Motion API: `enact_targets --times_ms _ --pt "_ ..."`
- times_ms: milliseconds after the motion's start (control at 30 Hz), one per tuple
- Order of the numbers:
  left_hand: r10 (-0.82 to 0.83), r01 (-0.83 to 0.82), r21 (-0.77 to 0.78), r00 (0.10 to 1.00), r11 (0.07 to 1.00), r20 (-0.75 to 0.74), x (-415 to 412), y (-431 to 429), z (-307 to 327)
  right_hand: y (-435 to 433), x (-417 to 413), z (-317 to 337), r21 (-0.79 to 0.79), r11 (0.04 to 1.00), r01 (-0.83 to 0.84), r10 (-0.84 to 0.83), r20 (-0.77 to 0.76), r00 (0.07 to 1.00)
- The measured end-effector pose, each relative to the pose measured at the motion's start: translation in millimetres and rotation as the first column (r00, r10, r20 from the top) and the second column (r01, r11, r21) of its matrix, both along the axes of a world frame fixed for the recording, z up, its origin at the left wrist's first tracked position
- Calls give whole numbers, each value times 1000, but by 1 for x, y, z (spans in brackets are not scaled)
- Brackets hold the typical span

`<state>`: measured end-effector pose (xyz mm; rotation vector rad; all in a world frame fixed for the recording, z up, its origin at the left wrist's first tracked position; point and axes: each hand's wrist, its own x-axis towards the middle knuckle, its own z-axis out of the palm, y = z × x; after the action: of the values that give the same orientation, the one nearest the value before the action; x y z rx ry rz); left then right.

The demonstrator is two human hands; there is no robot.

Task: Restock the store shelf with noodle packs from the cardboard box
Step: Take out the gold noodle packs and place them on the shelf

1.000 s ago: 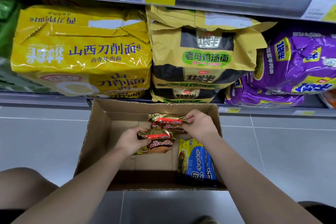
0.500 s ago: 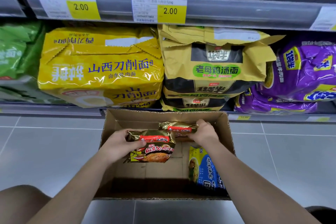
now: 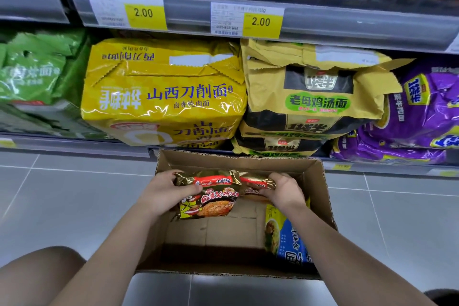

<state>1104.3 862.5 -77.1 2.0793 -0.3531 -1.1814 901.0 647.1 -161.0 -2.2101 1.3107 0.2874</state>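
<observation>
**Head view: two noodle packs held over a nearly emptied box**

Head-camera footage looks down on an open brown cardboard box [image 3: 320, 189] set on grey floor tiles [image 3: 74, 194] in front of a store's bottom shelf [image 3: 74, 146]. A gold-and-black single noodle pack with red lettering [image 3: 211, 197] is gripped by its upper left corner in the left hand [image 3: 166, 192], fingers closed on the wrapper, and is held up inside the box, its face tilted toward the camera. A second gold-and-red noodle pack [image 3: 255, 184] is pinched at its right end by the right hand [image 3: 285, 191], just behind and touching the first. One blue-and-yellow noodle pack [image 3: 285, 238] is left standing against the box's right wall; the rest of the box floor is bare cardboard.

Above, the bottom shelf is seen packed tight with large yellow multipacks [image 3: 164, 92], tan-and-black multipacks [image 3: 315, 97], purple multipacks [image 3: 422, 112] and green multipacks [image 3: 34, 74]. Yellow price tags [image 3: 260, 22] marked 2.00 are fixed to the grey shelf rail [image 3: 347, 25] above, behind which a wire-fronted tier is partly visible.

Both packs are judged to be at the lifting stage, not yet shelved. Slippage is the likeliest fault: glossy film held only at a corner or end can slide free or tear. With no open gap visible on the bottom shelf, a pack forced in could be crushed or could push neighbouring bags out.
</observation>
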Motion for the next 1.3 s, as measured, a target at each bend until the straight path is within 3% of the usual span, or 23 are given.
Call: enact_targets --times_ms 233,400,667,800,1033,1300 --pt "48 -48 -14 998 999 -30 1 11 30 1 -16 42 51 998 -40 35 95 995" --pt "54 -55 -26 998 998 -20 0 25 98 10 -36 111 68 992 -102 93 122 988" --pt "41 -42 -28 998 999 -40 7 41 280 33 -65 299 223 972 -68 -7 320 947" --pt "-59 60 -29 997 998 50 6 39 401 31 -76 413 174 984 -30 -46 414 909" --pt "-151 178 -91 957 980 249 11 34 616 19 -81 647 100 994 52 -102 610 786" --pt "-14 165 -327 908 931 419 27 19 808 13 -91 872 140 970 199 -216 871 442"
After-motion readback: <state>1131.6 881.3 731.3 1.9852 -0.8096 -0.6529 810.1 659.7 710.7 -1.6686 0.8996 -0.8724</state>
